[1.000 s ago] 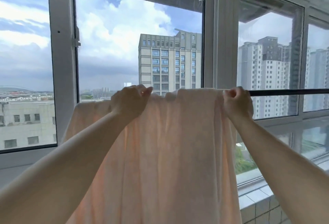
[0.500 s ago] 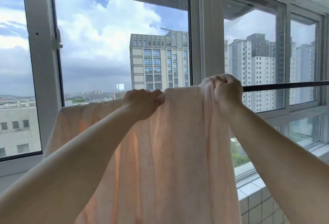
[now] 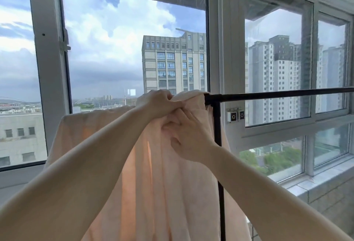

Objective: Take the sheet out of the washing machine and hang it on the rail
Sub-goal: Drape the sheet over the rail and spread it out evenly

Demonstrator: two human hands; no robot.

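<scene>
Forearms reach up from the lower corners; both hands, left above right, clutch bunched sheet at centre frame, apparently spreading it along the rail it drapes, before the windows.

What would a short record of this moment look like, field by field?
sheet: pale peach, draped over the rail, hanging down
rail: black bar, bare to the right of the sheet
post: black upright under the rail
left hand: grips bunched sheet at the rail
right hand: just below the left, fingers in the folds
window: behind, towers outside
</scene>
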